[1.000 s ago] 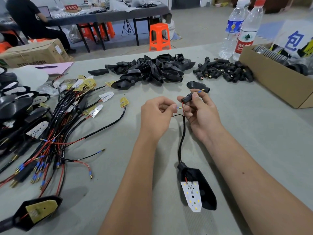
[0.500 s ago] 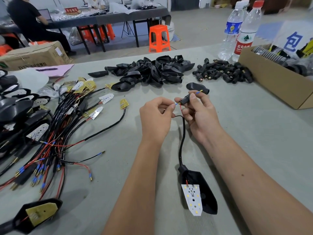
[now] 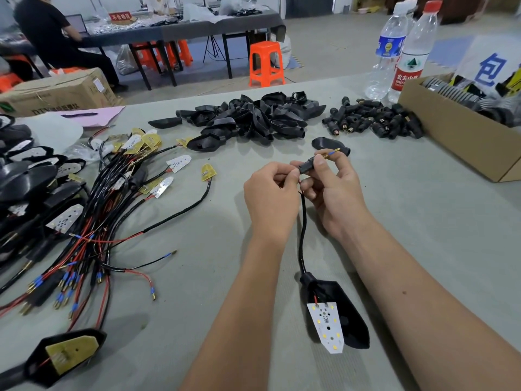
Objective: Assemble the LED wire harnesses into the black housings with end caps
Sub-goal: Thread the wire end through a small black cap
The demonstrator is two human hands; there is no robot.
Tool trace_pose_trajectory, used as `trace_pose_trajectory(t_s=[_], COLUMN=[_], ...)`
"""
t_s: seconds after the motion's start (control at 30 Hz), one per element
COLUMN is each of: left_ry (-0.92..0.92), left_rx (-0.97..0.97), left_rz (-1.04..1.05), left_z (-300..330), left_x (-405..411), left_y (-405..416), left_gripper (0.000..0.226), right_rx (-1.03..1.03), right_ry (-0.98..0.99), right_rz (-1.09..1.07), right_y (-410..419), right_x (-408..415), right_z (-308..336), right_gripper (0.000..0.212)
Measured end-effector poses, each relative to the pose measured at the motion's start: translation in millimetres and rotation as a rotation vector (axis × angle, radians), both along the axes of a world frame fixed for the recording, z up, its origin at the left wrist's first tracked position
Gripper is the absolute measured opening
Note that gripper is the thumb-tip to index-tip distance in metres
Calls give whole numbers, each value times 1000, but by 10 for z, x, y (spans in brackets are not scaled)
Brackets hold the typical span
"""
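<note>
Fingers [image 3: 320, 162] of our right hand [image 3: 334, 193] grasp a black end cap [image 3: 306, 166] above the counter [image 3: 408, 221], our left hand [image 3: 270, 198] pinching its wire [image 3: 302, 235]; the housing [image 3: 349, 314] lies below.

Large blue 包 on white sign [image 3: 490, 70]; 农夫山 on red bottle label [image 3: 406, 79]; red table sign [image 3: 120, 16] illegible

Grey table [image 3: 423, 221]: wire harnesses [image 3: 93, 221] left, black housings [image 3: 253, 119] and end caps [image 3: 372, 121] far side, cardboard box [image 3: 451, 136] right.
</note>
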State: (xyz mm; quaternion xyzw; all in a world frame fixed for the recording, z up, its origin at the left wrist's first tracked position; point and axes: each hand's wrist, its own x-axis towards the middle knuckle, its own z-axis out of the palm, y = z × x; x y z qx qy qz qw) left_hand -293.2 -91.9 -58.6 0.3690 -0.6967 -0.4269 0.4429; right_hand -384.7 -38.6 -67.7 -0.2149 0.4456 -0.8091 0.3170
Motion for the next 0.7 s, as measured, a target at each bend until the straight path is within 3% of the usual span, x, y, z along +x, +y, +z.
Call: trace_pose_trajectory(t_s=[0.17, 0.3, 0.4, 0.6, 0.7], left_ry=[100, 215, 164, -85, -38], left_rx=[112, 193, 136, -161, -130], left_rz=[-110, 7, -26, -54, -59], left_z=[0, -14, -24, -31, -28], left_x=[25, 52, 68, 71, 73], left_y=[-42, -90, -122, -131, -130], left_gripper=[27, 10, 12, 19, 22], right_rx=[-44, -68, -68, -16, -5], right_ry=[-123, -137, -138, -30, 5], right_rz=[-56, -54, -60, -56, -27], right_y=[7, 10, 9, 7, 5], right_x=[-35, -47, -47, -23, 1], right_z=[-9, -8, -13, -12, -5], right_gripper=[3, 7, 7, 6, 5])
